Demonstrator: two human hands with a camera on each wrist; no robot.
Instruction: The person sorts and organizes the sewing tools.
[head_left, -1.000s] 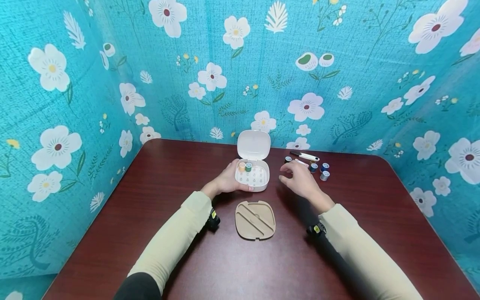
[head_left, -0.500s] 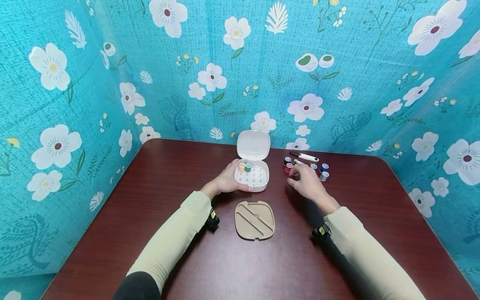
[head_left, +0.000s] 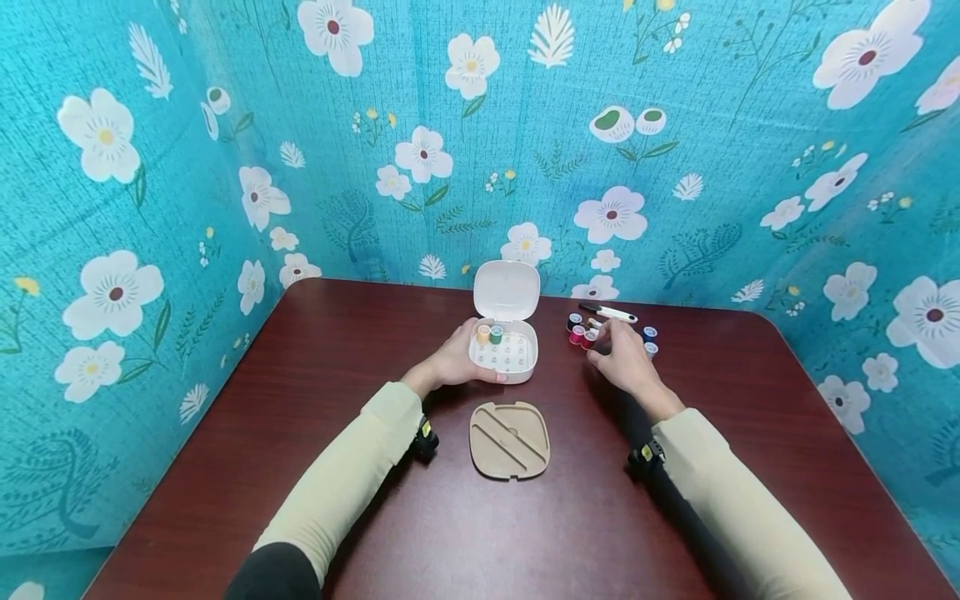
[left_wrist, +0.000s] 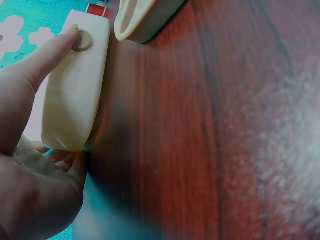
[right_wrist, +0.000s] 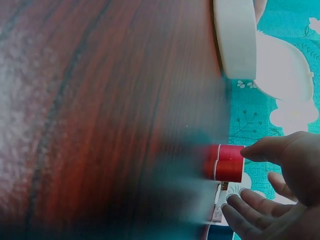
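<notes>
Now my left hand (head_left: 455, 360) has its grip curled round the near-left side of the white box (head_left: 505, 353), thumb lying along its wall, which the left wrist view (left_wrist: 75, 85) confirms. Its lid (head_left: 507, 289) stands open just beyond my fingers, and two spools, an orange one (head_left: 483, 333) and a green one (head_left: 497, 333), sit in the back corner of the box nearest that grip. A tan tray (head_left: 510, 439) lies flat on the worktop (head_left: 337, 333), nearer to me and between my two arms.

My right hand (head_left: 624, 360) is over the loose spools to the right of the box, fingers half open. The thumb tip touches the end of a red spool (right_wrist: 229, 152) that sits against a second red spool (right_wrist: 228, 170); I cannot tell whether the grip has actually closed on either. More spools, blue-capped (head_left: 649, 332), lie just past my knuckles, and a white-handled tool (head_left: 609, 312) lies beyond my fingertips.

Risks, as I judge them: the spools are round and crowded, so a sideways nudge from my fingers could roll one off towards the worktop's far edge, or I might pinch both red ones at once.

My right hand covers several spools in the head view, the wrist views are blurred close to the lens, and the box's empty pegs are too small to count.
</notes>
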